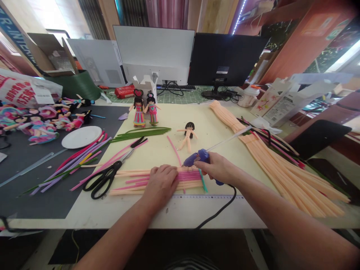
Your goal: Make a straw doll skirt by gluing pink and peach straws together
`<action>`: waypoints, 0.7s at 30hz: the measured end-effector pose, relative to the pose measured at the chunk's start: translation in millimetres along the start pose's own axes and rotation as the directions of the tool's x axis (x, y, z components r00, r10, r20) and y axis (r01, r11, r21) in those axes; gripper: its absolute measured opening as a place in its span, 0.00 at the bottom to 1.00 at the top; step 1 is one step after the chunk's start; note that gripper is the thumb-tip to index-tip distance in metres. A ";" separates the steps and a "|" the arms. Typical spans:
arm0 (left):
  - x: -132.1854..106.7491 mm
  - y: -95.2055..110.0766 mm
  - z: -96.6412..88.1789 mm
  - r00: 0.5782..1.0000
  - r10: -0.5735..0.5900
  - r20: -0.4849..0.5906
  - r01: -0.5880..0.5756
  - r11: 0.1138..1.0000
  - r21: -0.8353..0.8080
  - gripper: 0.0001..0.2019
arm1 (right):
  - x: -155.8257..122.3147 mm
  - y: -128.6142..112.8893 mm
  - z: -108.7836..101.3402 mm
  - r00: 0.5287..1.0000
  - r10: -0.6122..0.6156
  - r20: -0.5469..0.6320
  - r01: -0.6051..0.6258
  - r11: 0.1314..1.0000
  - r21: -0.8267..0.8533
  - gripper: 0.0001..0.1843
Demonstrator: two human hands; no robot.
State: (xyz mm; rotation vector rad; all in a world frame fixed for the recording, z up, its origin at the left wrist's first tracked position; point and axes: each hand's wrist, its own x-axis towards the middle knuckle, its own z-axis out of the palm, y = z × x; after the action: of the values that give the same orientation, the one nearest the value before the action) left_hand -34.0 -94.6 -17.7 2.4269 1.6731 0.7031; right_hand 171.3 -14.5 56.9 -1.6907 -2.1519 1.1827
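My left hand (pixel 161 182) lies palm-down, fingers pressed together, on a flat row of peach and pink pipe cleaners (pixel 132 180) on the cream mat (pixel 174 210). My right hand (pixel 218 168) grips a blue glue gun (pixel 197 158), its nozzle pointing left at the pink pipe cleaners just beside my left fingers. A clear glue stick (pixel 229 138) juts from the gun's back toward the upper right. The gun's black cord (pixel 222 208) trails off the table's front edge. A small unclothed doll with black hair (pixel 188 135) lies beyond the gun.
Black scissors (pixel 105 178) lie left of the row. Two dressed dolls (pixel 144 108) stand at the mat's far side, green pipe cleaners (pixel 140 134) near them. A big peach bundle (pixel 281 168) fans out at right. White plate (pixel 81 137), loose coloured stems and more dolls (pixel 42 120) sit left; monitors (pixel 225 60) behind.
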 end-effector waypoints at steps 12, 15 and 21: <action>0.8 1.7 -2.6 1.000 -0.011 0.022 0.011 1.000 0.010 0.05 | -4.8 -0.9 -1.2 1.000 -0.012 0.021 0.012 1.000 -0.021 0.14; 0.8 2.3 -2.8 1.000 -0.014 0.022 0.014 1.000 0.008 0.04 | -5.3 0.4 -0.8 0.999 -0.022 0.023 0.022 0.999 -0.030 0.14; 0.3 2.2 -2.5 0.999 -0.021 0.030 0.021 1.000 0.011 0.04 | -8.7 -1.3 0.1 1.000 -0.004 0.024 0.005 0.999 -0.051 0.14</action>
State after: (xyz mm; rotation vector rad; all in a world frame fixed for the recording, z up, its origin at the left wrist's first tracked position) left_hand -33.1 -95.6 -14.7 2.4111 1.6929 0.6528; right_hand 173.4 -22.3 60.6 -1.6992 -2.2174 1.1619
